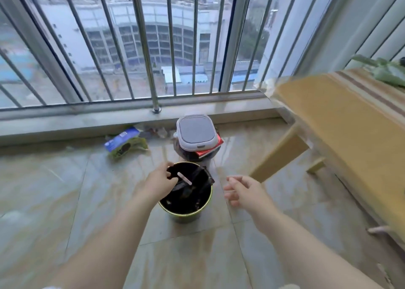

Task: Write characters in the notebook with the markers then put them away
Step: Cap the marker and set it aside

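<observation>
A round green bin [186, 214] with a black liner [197, 185] stands on the tiled floor below me. A pale pink-white marker [184, 178] lies slanted inside it, near the left rim. My left hand [158, 182] is at the bin's upper left rim, its fingers curled round a flap of the black liner, right beside the marker. My right hand [242, 191] hovers just right of the bin with relaxed fingers and holds nothing. No notebook is in view.
Behind the bin a white container with a grey lid [195, 133] sits on a dark bag and a red book [210, 149]. A blue-green packet [125, 143] lies by the window sill. A wooden table [341, 122] fills the right; a railing [140, 47] guards the window.
</observation>
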The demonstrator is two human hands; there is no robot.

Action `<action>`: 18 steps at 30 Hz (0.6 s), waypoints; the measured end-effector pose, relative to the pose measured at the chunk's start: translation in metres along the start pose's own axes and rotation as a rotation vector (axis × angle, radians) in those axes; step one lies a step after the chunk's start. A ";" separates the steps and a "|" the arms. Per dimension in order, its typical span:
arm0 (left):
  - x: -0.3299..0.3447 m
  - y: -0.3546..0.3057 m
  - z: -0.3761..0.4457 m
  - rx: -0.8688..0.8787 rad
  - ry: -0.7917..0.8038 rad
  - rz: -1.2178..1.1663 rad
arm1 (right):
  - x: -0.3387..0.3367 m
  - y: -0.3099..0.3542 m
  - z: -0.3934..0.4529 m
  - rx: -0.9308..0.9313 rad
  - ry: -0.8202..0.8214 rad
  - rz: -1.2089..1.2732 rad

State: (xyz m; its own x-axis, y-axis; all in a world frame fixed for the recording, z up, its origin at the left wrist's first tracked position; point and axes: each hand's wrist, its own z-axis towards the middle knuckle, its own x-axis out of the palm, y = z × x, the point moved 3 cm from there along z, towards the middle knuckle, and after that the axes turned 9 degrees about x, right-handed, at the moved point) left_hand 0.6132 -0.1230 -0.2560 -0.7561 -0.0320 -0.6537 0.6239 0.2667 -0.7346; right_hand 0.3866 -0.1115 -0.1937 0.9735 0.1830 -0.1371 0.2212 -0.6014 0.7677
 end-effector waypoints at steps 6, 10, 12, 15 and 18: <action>0.000 -0.024 -0.005 0.105 -0.043 0.187 | -0.034 -0.012 -0.016 -0.011 -0.051 -0.035; -0.004 -0.120 -0.021 0.525 -0.143 0.120 | -0.061 -0.003 -0.057 -0.111 -0.047 -0.051; 0.004 -0.186 -0.036 0.769 -0.095 0.036 | -0.084 0.008 -0.091 -0.204 -0.066 -0.076; 0.031 -0.287 -0.073 1.119 0.071 0.026 | -0.136 0.028 -0.148 -0.337 -0.220 -0.089; 0.068 -0.372 -0.117 1.385 0.198 0.084 | -0.197 0.038 -0.206 -0.431 -0.440 -0.050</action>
State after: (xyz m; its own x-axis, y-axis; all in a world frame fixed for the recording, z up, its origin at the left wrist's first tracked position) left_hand 0.3067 -0.1115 -0.0054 -0.6500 0.1022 -0.7530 0.2665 -0.8973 -0.3519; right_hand 0.1913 -0.0097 -0.0085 0.9156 -0.1905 -0.3542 0.3132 -0.2148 0.9251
